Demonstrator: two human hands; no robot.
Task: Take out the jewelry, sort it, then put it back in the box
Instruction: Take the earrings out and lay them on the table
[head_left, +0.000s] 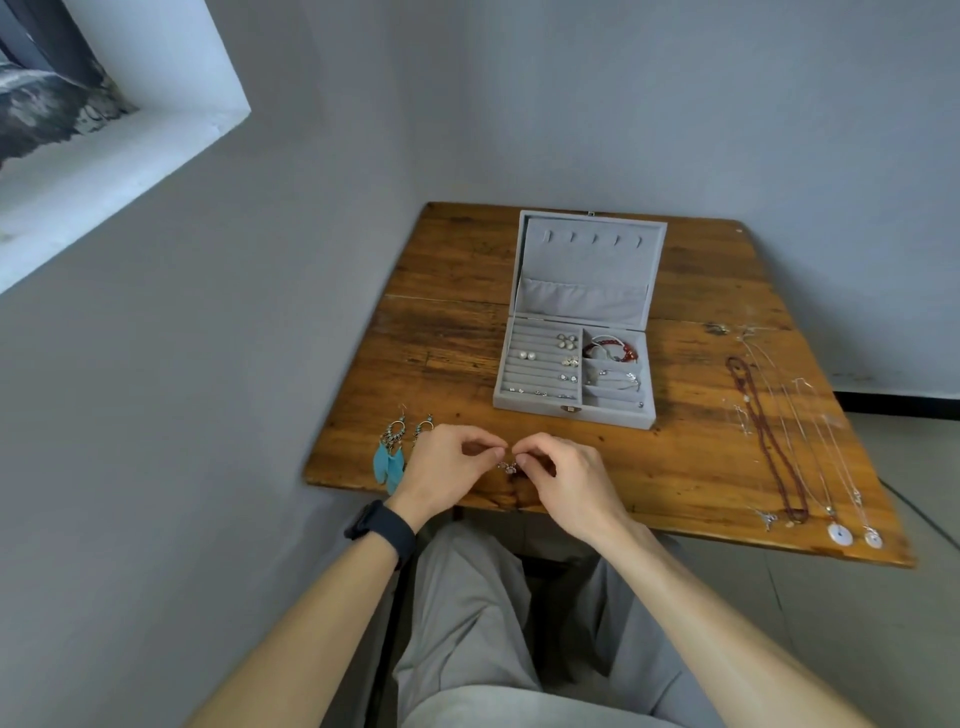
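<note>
A grey velvet jewelry box (571, 410) stands open in the middle of the wooden table (452, 332). Its left slots hold several small stud earrings (567, 341), and a right compartment holds a red bracelet (613, 348). At the table's front edge my left hand (447, 467) and my right hand (566, 478) meet fingertip to fingertip. Between them they pinch a small silvery piece of jewelry (508, 467). Two turquoise feather earrings (390, 457) lie just left of my left hand.
Several necklaces lie stretched out on the table's right side, among them a dark red beaded necklace (769, 441) and thin silver chains with round white pendants (840, 534). Grey walls close in behind and to the left. My knees are under the front edge.
</note>
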